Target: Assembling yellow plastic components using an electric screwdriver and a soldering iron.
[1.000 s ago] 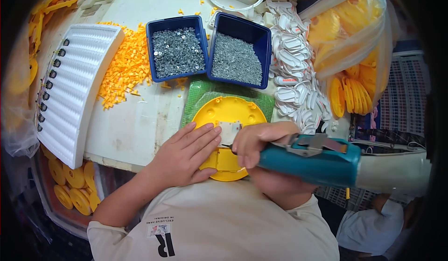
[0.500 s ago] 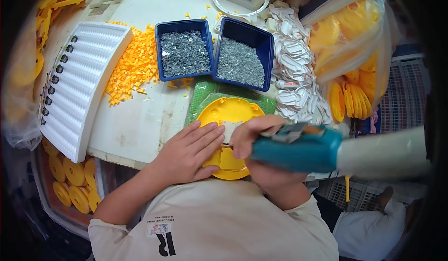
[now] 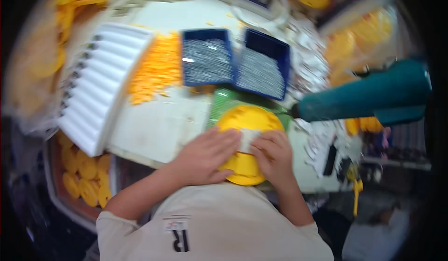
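A round yellow plastic housing with a white piece across its middle lies at the table's near edge, partly on a green mat. Flat on its left side rests my left hand, fingers stretched out. My right hand grips the right side with bent fingers, their tips by the white piece; blur hides the finer detail. Apart from both hands, a teal power screwdriver hangs to the right, its dark tip pointing left.
Two blue bins, one of small metal parts and one of screws, stand beyond the housing. Left of them are a pile of small yellow pieces and a ridged white tray. White parts lie at right; a crate of yellow discs sits lower left.
My right hand has let go of the power screwdriver, which now hangs to the right, and has come onto the housing. My left hand stays on the housing; the whole view has shifted.
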### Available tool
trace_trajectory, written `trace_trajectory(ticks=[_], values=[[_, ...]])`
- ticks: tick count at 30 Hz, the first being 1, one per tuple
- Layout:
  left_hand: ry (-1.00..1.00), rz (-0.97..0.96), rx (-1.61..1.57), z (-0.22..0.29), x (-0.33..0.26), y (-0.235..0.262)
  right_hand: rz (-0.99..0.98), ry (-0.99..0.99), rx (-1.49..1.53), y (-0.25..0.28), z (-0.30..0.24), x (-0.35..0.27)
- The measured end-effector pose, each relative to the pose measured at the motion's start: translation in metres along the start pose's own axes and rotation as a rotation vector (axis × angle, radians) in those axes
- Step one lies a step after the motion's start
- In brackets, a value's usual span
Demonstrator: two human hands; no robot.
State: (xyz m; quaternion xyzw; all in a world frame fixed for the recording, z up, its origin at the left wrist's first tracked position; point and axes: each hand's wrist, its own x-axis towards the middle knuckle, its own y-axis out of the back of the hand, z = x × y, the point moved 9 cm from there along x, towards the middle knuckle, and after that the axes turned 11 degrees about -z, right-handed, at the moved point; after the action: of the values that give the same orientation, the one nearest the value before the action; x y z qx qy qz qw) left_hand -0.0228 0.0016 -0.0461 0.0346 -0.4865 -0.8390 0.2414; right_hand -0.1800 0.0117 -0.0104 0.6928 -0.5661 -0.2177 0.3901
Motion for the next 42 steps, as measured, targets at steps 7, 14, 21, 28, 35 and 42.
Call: trace_trajectory(ticks=[7,14,21,28,35,42], values=[[-0.1,0.119,-0.022,0.0,-0.003,0.015,0.052,-0.026,0.036,0.006,0.001,-0.008],[0.526,0.745,0.301,-0.112,-0.139,0.178,-0.019,0.036,0.044,0.008,-0.011,0.01],[1.058,0.728,0.237,-0.224,-0.27,0.249,-0.091,0.168,-0.05,-0.025,-0.037,0.023],[0.831,0.399,0.475,-0.292,-0.16,0.27,0.003,0.163,-0.067,-0.023,-0.035,0.024],[1.07,0.122,0.567,-0.361,-0.118,0.269,-0.006,0.15,-0.061,-0.024,-0.038,0.024],[1.11,0.109,0.457,-0.364,-0.117,0.286,0.005,0.132,-0.069,-0.023,-0.032,0.024]])
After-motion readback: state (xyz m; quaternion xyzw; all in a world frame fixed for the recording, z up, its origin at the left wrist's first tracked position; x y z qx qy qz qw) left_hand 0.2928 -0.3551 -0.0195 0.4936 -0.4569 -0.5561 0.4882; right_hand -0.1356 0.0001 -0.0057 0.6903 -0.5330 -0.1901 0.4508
